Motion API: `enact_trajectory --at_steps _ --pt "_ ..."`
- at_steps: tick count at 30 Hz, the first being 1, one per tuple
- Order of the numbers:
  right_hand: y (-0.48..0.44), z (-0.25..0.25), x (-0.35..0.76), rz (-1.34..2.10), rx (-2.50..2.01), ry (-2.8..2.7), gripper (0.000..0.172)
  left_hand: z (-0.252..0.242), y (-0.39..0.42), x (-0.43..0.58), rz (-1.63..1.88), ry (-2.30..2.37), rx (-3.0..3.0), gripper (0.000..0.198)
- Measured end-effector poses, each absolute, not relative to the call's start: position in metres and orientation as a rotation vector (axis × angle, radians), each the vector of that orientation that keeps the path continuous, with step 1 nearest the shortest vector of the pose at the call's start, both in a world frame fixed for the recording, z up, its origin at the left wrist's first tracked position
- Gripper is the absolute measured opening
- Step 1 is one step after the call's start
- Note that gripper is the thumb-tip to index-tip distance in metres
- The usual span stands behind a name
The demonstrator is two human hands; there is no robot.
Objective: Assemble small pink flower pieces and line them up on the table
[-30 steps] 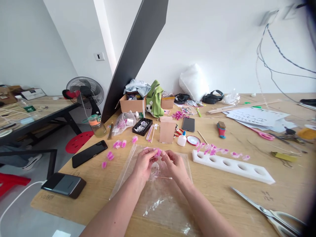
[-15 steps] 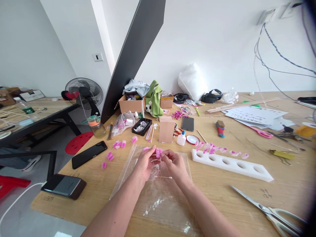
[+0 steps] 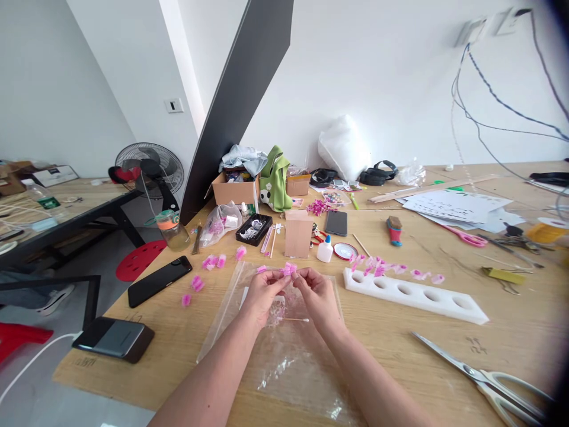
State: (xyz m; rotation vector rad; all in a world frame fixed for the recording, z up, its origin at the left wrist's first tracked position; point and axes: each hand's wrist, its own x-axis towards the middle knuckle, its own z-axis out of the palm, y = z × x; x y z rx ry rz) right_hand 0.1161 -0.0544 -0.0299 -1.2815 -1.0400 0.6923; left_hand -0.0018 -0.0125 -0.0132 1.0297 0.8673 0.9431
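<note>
A small pink flower (image 3: 288,269) is pinched between the fingertips of my left hand (image 3: 265,292) and my right hand (image 3: 315,290), which meet above a clear plastic bag (image 3: 297,367) spread on the table. Beneath my fingers a cotton swab (image 3: 296,320) and some whitish shreds (image 3: 276,309) lie on the bag. Another pink piece (image 3: 262,268) rests just past my left hand. More pink pieces (image 3: 197,283) are scattered to the left, and a row of pink petals (image 3: 379,266) lies along a white foam strip (image 3: 418,295) at the right.
Large scissors (image 3: 478,373) lie at the front right. A black phone (image 3: 160,280) and a power bank (image 3: 113,338) are at the left. Straight ahead stand a cardboard block (image 3: 298,234), a glue bottle (image 3: 325,249) and a black tray (image 3: 254,228). A jar (image 3: 173,230) stands near the left edge.
My fingers have closed in around the pink flower, which has risen slightly and turned between them. The left fingertips have come nearer the right ones. The view has shifted a little.
</note>
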Motion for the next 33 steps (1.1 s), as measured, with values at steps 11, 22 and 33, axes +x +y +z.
enact_trajectory --at_steps 11,22,33 --pt "-0.0548 -0.0277 0.1156 0.692 -1.304 -1.057 0.031 -0.0109 -0.0117 -0.0028 0.935 0.845 1.042 0.028" --pt "-0.0568 -0.024 0.1148 0.749 -1.366 -1.074 0.039 -0.0179 -0.0068 -0.0043 1.022 0.861 1.039 0.021" --pt "-0.0551 -0.0258 0.113 0.839 -1.337 -1.134 0.039 -0.0184 -0.0051 -0.0057 1.055 0.863 1.015 0.019"
